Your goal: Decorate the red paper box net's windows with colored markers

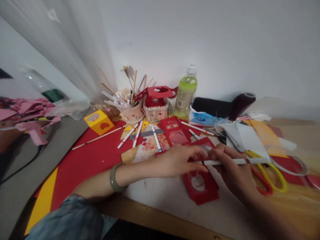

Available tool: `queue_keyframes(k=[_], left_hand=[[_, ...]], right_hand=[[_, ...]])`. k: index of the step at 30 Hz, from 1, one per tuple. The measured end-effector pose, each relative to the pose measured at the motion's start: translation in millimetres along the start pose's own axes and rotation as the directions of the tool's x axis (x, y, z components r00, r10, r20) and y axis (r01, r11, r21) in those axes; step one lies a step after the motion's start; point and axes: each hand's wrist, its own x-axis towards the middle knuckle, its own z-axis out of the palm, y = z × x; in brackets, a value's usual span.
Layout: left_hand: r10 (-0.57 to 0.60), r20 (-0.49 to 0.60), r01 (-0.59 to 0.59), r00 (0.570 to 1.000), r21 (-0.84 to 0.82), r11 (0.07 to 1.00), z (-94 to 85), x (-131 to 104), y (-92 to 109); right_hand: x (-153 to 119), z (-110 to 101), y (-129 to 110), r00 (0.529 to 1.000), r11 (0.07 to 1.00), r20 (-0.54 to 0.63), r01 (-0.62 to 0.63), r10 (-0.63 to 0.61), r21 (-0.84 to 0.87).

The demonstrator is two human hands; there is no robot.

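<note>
Above a red paper piece (pixel 200 186) with a drawn white face, my two hands meet. My right hand (pixel 231 166) is closed round a white marker (pixel 240 161) that points left and right. The fingers of my left hand (pixel 180 161) are bent together at the marker's left end, touching it near a dark band; blur hides the exact hold. A bracelet sits on my left wrist. Behind my hands lies another red card (pixel 178 136) with a drawn face. Several white markers (pixel 127 135) are scattered to the left of it.
At the back stand decorated cups (pixel 131 114) with sticks, a green drink bottle (pixel 185 91) and a tissue pack (pixel 206 118). Scissors (pixel 271 173) lie at the right. Red paper (pixel 92 166) and a yellow box (pixel 98 122) are at the left, beyond them a pink glue gun (pixel 33 132).
</note>
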Motion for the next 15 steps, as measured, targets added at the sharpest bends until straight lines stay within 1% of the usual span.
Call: queue_keyframes(k=[2,3,6,7,9,11,13,15], left_hand=[[-0.025,0.109,0.006,0.994,0.174,0.985,0.4,-1,5],[-0.049,0.139,0.010,0.989,0.264,0.965,0.1,-1,8],[-0.129,0.150,0.043,0.980,0.474,0.880,-2.6,-3,11],[-0.143,0.141,0.049,0.980,0.523,0.851,-4.3,-4,11],[-0.130,0.112,0.034,0.985,0.615,0.788,-8.6,-5,9],[-0.111,0.060,0.036,0.992,0.714,0.699,-14.6,-5,6],[-0.127,-0.012,0.088,0.992,0.789,0.609,-22.2,-5,2],[-0.176,-0.096,0.177,0.980,0.823,0.540,-30.7,-7,-4]], right_hand=[[1,0,-3,0.999,0.999,-0.005,-0.040,0.040,0.021],[1,0,-4,0.998,0.997,-0.025,-0.052,0.054,0.050],[6,-2,-7,0.989,0.989,-0.144,-0.022,0.043,0.149],[8,-4,-7,0.981,0.987,-0.192,0.000,0.032,0.163],[12,-6,-9,0.958,0.983,-0.285,0.037,0.017,0.182],[16,-9,-11,0.931,0.977,-0.363,0.064,0.014,0.201],[19,-12,-12,0.913,0.974,-0.408,0.085,0.009,0.211],[22,-16,-12,0.908,0.975,-0.420,0.093,0.001,0.203]])
